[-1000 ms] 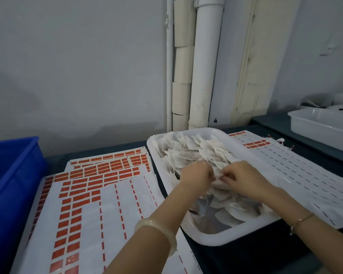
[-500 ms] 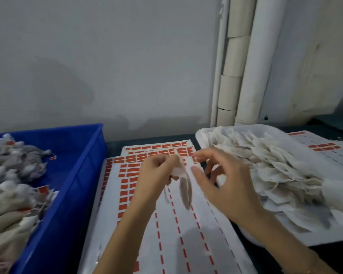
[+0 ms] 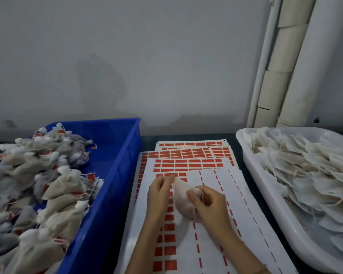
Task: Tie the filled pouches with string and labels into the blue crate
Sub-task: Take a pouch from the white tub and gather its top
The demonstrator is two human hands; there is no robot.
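Note:
A filled whitish pouch (image 3: 181,200) hangs between both hands above the label sheets (image 3: 208,194). My left hand (image 3: 159,192) pinches its top corner. My right hand (image 3: 208,202) curls around its right side, fingers on the thin string. The sheets carry rows of red labels (image 3: 186,163) and several peeled columns. To the left stands the blue crate (image 3: 115,175), piled with tied pouches (image 3: 53,186) bearing red tags. At the right a white tray (image 3: 265,184) holds many untied pouches (image 3: 305,165).
A grey wall runs close behind the dark table. White pipes and a cardboard tube (image 3: 281,66) stand in the back right corner. The crate and the tray flank the sheets closely on both sides.
Both hands left the white tray with one pouch and now hold it over the label sheets. The view swung left, so the blue crate shows fully.

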